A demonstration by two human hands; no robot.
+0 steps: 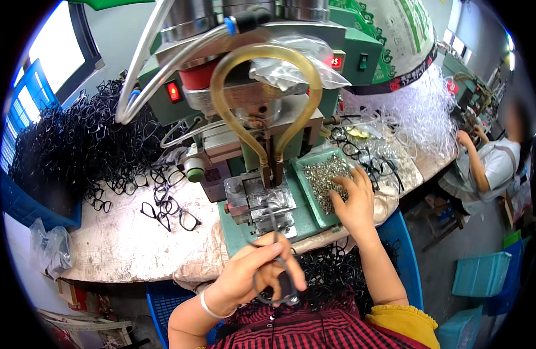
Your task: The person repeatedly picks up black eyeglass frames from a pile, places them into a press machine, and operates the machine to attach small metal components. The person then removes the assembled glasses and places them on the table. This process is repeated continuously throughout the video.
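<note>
My left hand (257, 269) is closed on a black eyeglass frame (255, 284) in front of the machine's metal fixture (261, 200). One rim of the frame hangs below my fingers, and its upper part reaches toward the fixture. My right hand (355, 200) is over the right edge of a green tray (307, 174) full of small metal parts (323, 181). Its fingers are spread, with the fingertips at the parts; whether they touch any is hard to make out. Above the fixture, two copper-coloured electrodes (272, 173) point down from a looped yellowish hose (314, 75).
A big heap of black eyeglass frames (76, 139) fills the left side, with several loose frames (170, 210) on the bench. Clear frames (402, 110) are piled at right. A blue crate (405, 256) with black frames stands below the bench edge. Another person (489, 163) sits at far right.
</note>
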